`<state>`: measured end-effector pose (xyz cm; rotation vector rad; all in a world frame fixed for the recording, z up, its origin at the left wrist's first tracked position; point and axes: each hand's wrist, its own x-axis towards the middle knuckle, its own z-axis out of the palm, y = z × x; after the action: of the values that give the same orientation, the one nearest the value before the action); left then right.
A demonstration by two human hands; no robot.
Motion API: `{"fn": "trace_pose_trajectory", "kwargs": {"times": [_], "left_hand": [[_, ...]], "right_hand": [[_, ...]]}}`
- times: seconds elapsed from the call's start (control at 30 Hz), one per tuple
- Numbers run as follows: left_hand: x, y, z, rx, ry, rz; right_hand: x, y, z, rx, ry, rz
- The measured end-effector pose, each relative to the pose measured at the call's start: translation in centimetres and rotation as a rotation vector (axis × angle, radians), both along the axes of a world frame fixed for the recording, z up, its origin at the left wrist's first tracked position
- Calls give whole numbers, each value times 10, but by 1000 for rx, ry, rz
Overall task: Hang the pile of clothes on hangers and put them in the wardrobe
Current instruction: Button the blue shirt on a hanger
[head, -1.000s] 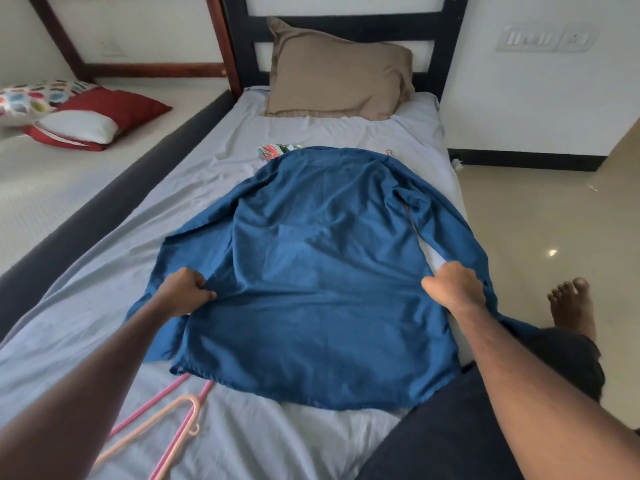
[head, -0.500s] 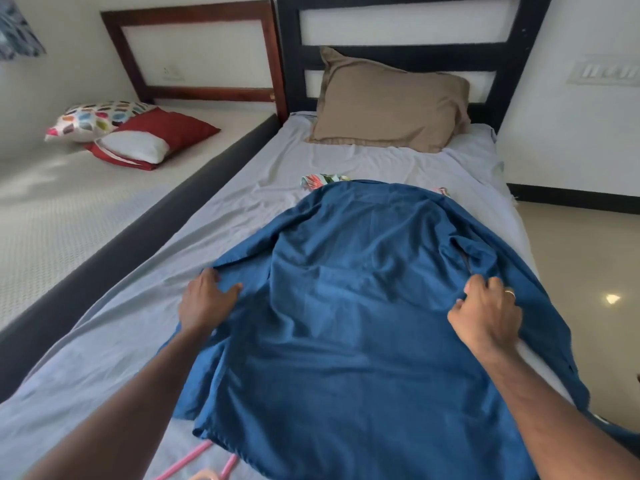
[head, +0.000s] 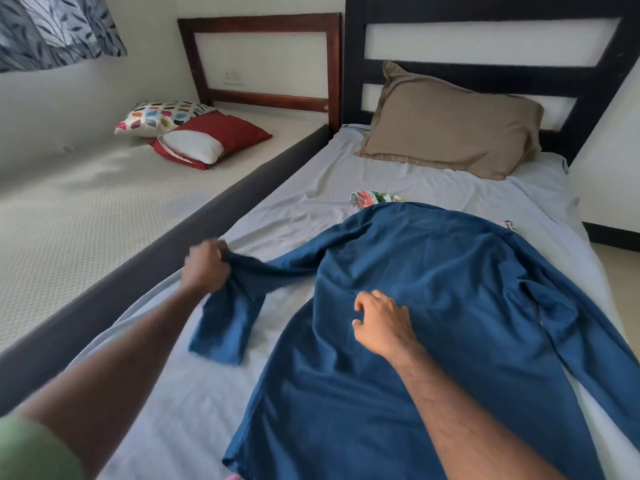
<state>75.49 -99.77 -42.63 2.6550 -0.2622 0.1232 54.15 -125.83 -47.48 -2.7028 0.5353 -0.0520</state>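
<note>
Blue shirt lies spread back-up on the grey-sheeted bed, collar end toward the tan pillow, hem toward the camera. It covers part of a patterned garment, only an edge of which shows past the collar.

Left hand grips the shirt's left sleeve, fingers curled round the bunched cloth; the sleeve is drawn out sideways toward the dark bed rail, its cuff end folded back on the sheet. Some motion blur on this hand. Right hand rests on the back of the shirt, fingers loosely spread and slightly bent, holding nothing, seemingly pinning the body.

Step in hand, as judged: straightening and laying out the shirt before it goes on a hanger. A sliver of pink at the lower frame edge may be a hanger; too little shows to say.

Next move likely calls for flattening the sleeve, then fetching a hanger and feeding it through the neck. No wardrobe in view.
</note>
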Motion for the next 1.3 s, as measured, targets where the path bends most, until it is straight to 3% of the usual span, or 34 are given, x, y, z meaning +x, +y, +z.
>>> {"fn": "trace_pose_trajectory", "kwargs": {"times": [0.13,0.23,0.33,0.47,0.53,0.63,0.7,0.8,1.07,1.3], "left_hand": [[40,-12,73,-188,-422,-3],[61,-3,73,-134,-510,-102],[72,15,14,161,-436,-209],[61,29,-46,404,53,-105],[48,25,-56,364,114,-75],[6,5,-58,170,-94,-41],[-38,-9,-55,50,-170,-134],[-114,-14,-57,-61,-119,-273],[-218,40,-67,4,144,-133],[-236,59,-63,103,292,-120]], "right_hand": [[13,1,-2,-18,20,70],[20,1,-7,-18,42,58],[24,3,-11,-13,80,51],[30,4,-12,-17,114,52],[30,5,-14,-24,126,43],[29,6,-15,-30,119,19],[29,9,-13,-37,123,12],[24,19,-12,-35,116,1],[-6,74,-17,-68,-251,119],[-18,102,-8,-30,25,165]]}}
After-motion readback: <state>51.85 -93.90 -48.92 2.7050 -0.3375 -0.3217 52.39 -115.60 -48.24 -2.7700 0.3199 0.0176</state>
